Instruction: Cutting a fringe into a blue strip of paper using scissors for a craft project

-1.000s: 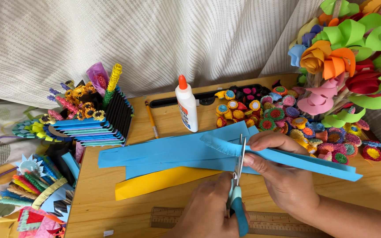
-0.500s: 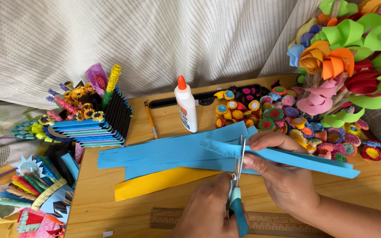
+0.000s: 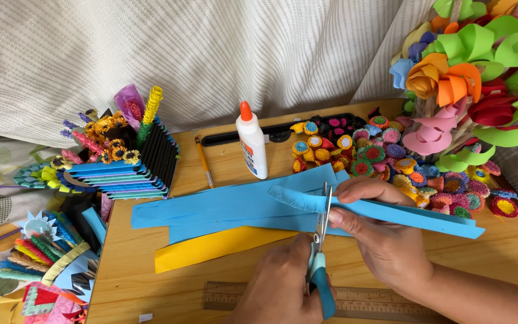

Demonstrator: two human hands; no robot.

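My left hand (image 3: 280, 285) grips scissors (image 3: 321, 240) with blue handles, blades pointing away from me and closing on a long blue paper strip (image 3: 403, 215). My right hand (image 3: 382, 237) pinches that strip just right of the blades, thumb under, fingers on top. The strip's left end (image 3: 292, 197) is cut into a fine fringe. Under it lie wider blue paper sheets (image 3: 211, 210) and a yellow sheet (image 3: 211, 249) on the wooden table (image 3: 133, 282).
A white glue bottle (image 3: 252, 144) with an orange cap stands behind the paper, a pencil (image 3: 204, 162) beside it. Several small rolled paper flowers (image 3: 385, 159) lie at right under a big paper-flower bouquet (image 3: 475, 78). A striped paper holder (image 3: 127, 162) stands at left. A wooden ruler (image 3: 367, 300) lies near me.
The scissors have shifted very slightly along the strip, whose right end has tipped a little lower; both hands keep their grip.
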